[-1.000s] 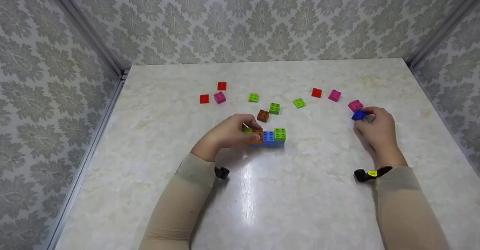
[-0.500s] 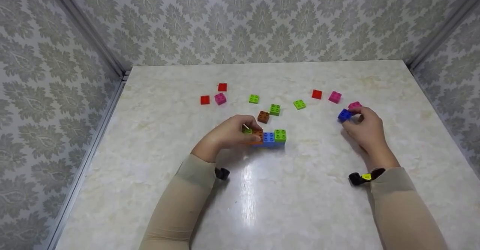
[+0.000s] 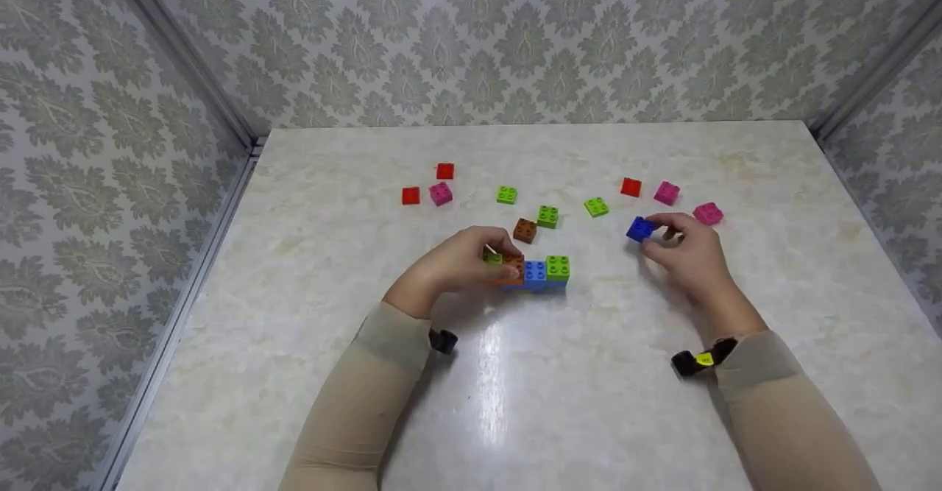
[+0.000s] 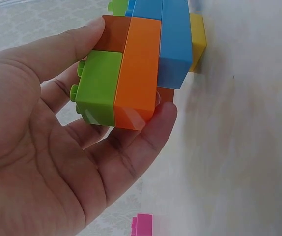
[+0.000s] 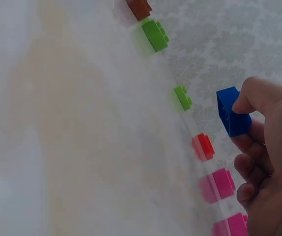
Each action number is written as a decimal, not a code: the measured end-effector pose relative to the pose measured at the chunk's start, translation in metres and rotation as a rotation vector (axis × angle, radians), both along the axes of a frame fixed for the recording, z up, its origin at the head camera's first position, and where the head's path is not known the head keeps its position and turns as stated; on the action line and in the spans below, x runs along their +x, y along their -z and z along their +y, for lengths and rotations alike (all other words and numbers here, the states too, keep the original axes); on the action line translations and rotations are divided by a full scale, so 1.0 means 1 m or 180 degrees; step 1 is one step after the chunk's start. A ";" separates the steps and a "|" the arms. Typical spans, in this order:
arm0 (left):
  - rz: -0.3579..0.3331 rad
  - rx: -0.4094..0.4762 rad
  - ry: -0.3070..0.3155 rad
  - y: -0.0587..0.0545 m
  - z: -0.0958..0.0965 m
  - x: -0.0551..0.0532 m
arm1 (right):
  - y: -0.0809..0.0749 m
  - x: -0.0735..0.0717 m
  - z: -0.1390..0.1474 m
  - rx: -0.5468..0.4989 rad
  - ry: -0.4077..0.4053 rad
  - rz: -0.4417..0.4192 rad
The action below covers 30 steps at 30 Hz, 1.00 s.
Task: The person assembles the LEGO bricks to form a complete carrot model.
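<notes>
Gripping the joined blocks (image 4: pixel 140 64) with the thumb and fingers of the left hand (image 3: pixel 467 259), near the middle of the tabletop (image 3: pixel 589 403). Pinching a dark blue block (image 3: pixel 639 230) in the right hand (image 3: pixel 689 252), up in the air, to the right and a bit farther back, not touching the rest. Probably being at the step of adding one more block. Maybe calling next for lining up its hollow bottom with the bare bumps on the light blue block (image 3: pixel 535 273), between orange and green, and pushing down while keeping the rest steady.

Seeing loose red blocks (image 3: pixel 445 171), pink blocks (image 3: pixel 667 193), green blocks (image 3: pixel 547 216) and a brown block (image 3: pixel 525 230) farther back on the pale, shiny tabletop. Seeing leafy wallpaper (image 3: pixel 515 34) covering the back and both sides, and gray strips (image 3: pixel 188 51) running down the corners.
</notes>
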<state>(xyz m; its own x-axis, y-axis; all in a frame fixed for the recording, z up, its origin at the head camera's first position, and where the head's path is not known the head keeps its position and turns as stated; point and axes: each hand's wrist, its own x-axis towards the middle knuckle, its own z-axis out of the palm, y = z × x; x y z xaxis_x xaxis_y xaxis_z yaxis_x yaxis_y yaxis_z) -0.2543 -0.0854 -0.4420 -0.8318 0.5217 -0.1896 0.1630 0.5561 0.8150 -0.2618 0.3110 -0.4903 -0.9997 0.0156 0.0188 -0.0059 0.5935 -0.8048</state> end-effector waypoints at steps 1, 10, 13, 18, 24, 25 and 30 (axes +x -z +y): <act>-0.0005 0.0019 0.0005 0.001 0.000 0.000 | -0.002 0.000 -0.003 -0.0037 -0.0036 -0.0029; -0.0031 0.0010 -0.0001 0.008 -0.001 0.002 | -0.017 -0.009 -0.039 -0.0017 -0.0441 0.0176; -0.0062 0.0020 0.0015 0.008 0.000 0.001 | -0.022 -0.011 -0.050 -0.0029 -0.0539 0.0303; -0.0121 -0.0011 0.0037 0.005 0.003 0.000 | -0.029 -0.009 -0.065 -0.0118 -0.0658 0.0393; -0.0103 -0.0002 0.0071 0.003 0.004 -0.002 | -0.039 -0.002 -0.082 -0.0234 -0.0933 0.0391; -0.0103 -0.0001 0.0062 0.003 0.003 -0.002 | -0.040 -0.002 -0.085 -0.0244 -0.0993 0.0399; -0.0082 0.0007 0.0014 0.000 0.000 -0.003 | -0.046 0.000 -0.098 -0.0233 -0.1220 0.0448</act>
